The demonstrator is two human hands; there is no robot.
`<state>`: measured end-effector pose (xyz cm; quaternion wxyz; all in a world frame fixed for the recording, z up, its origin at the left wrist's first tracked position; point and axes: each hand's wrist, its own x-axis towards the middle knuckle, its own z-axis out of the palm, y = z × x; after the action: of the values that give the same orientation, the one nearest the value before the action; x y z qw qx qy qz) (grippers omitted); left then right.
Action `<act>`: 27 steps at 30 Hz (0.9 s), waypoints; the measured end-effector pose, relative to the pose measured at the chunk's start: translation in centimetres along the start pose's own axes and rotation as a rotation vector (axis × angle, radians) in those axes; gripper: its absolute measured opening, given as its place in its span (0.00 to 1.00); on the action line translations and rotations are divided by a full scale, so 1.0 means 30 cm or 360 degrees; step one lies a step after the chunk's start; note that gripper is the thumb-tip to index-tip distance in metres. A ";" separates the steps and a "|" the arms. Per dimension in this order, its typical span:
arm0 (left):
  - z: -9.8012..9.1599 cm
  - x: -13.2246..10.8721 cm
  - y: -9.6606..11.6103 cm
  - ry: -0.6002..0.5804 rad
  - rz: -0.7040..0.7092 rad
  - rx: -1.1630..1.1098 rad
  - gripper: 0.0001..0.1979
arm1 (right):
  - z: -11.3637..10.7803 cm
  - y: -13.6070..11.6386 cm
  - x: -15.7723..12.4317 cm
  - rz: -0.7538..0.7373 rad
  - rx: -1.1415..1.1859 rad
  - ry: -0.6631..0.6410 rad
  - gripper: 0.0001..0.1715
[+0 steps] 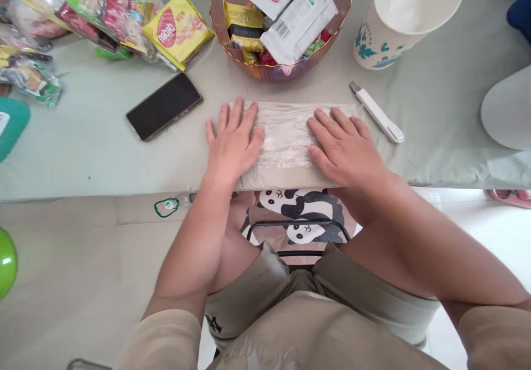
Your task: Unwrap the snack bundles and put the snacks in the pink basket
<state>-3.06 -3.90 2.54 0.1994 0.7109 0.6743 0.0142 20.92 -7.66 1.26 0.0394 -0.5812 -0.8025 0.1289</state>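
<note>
A strip of crinkled clear plastic film (pixel 286 132) lies flat on the table, close to its front edge. My left hand (pixel 234 140) rests palm down with spread fingers over the film's left end. On the right end my right hand (pixel 346 146) also lies flat, its fingers apart. The middle of the film shows between the two hands. A white utility knife (pixel 378 113) lies just right of my right hand. Beyond my left hand, to the left, is a black smartphone (pixel 165 106), screen up.
A ribbed pinkish bowl (pixel 286 73) of packaged snacks stands behind the film. Right of it is a large paper cup (pixel 392 32) with blue-green leaves. A yellow snack pack (pixel 178 30) and several plastic-wrapped packages (pixel 112 10) fill the back left. A white rounded object (pixel 508 110) sits at right.
</note>
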 end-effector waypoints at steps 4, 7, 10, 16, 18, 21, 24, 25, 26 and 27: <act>-0.011 0.033 -0.044 0.0255 -0.0173 -0.0197 0.31 | -0.015 0.042 0.042 0.0050 0.0019 0.0259 0.30; 0.002 0.071 -0.098 0.0482 -0.0094 -0.0487 0.33 | -0.021 0.072 0.093 0.0091 -0.0001 0.0301 0.29; 0.015 0.094 -0.135 0.0518 -0.0005 -0.0701 0.35 | -0.041 0.070 0.119 0.0191 -0.0026 0.0161 0.31; 0.022 0.090 -0.146 0.0510 0.0160 -0.1232 0.29 | -0.133 0.013 0.046 0.0367 0.0018 -0.0288 0.36; 0.022 0.084 -0.144 0.0513 0.0173 -0.1349 0.27 | -0.151 0.001 0.016 0.0311 0.0053 -0.0472 0.35; 0.028 0.079 -0.140 0.0494 0.0176 -0.1411 0.25 | -0.145 -0.014 0.006 0.0246 0.0159 -0.0424 0.31; 0.041 0.082 -0.138 0.0469 0.0199 -0.1352 0.25 | -0.111 -0.040 0.041 0.0213 0.0343 -0.0210 0.33; 0.047 0.086 -0.139 0.0471 0.0207 -0.1327 0.26 | -0.098 -0.052 0.059 0.0190 0.0421 -0.0176 0.34; 0.052 0.091 -0.142 0.0475 0.0216 -0.1302 0.26 | -0.084 -0.063 0.076 0.0164 0.0498 -0.0162 0.36; 0.057 0.097 -0.145 0.0488 0.0227 -0.1276 0.27 | -0.072 -0.075 0.092 0.0139 0.0574 -0.0163 0.38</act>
<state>-6.46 -1.48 -1.07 0.3557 0.6117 0.5864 0.3942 18.42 -5.36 3.68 0.0964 -0.5918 -0.7413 0.3015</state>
